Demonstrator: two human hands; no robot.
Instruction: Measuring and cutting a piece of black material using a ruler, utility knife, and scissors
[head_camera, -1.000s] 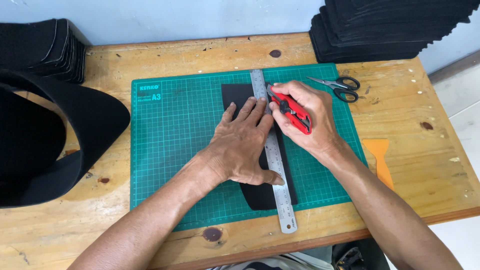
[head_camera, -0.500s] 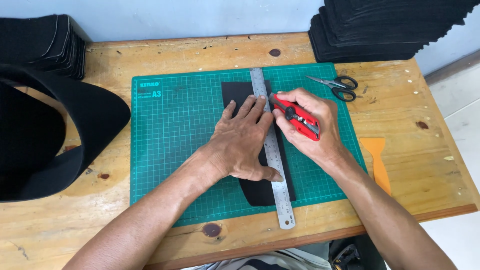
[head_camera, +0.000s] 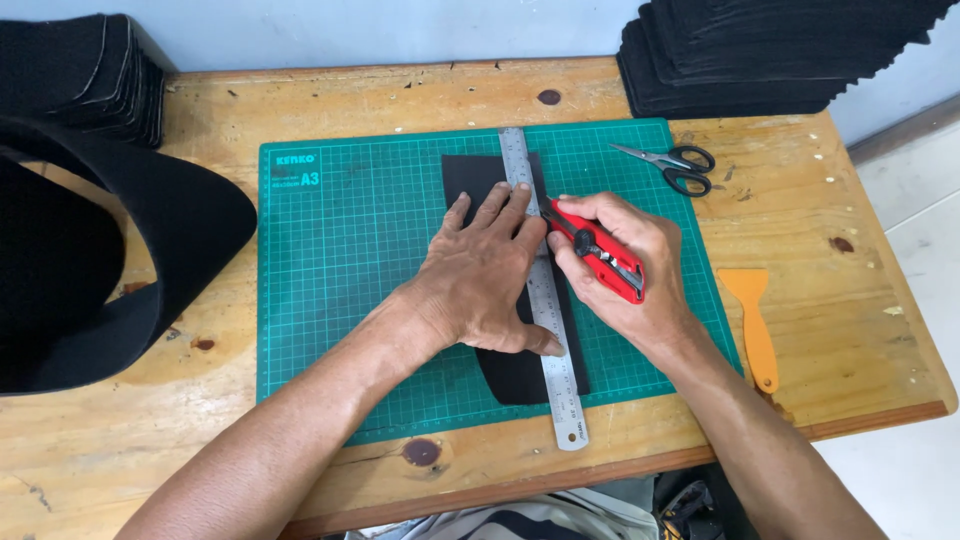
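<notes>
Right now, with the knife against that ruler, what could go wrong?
The left hand presses the steel ruler with fingertips near its cutting edge, so the red utility knife in the right hand could ride over and nick them. The ruler might also slip on the black strip, spoiling the cut.

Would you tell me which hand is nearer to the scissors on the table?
Right. The right hand, gripping the red knife, is just below-left of the scissors; the left hand lies farther left, across the ruler.
</notes>
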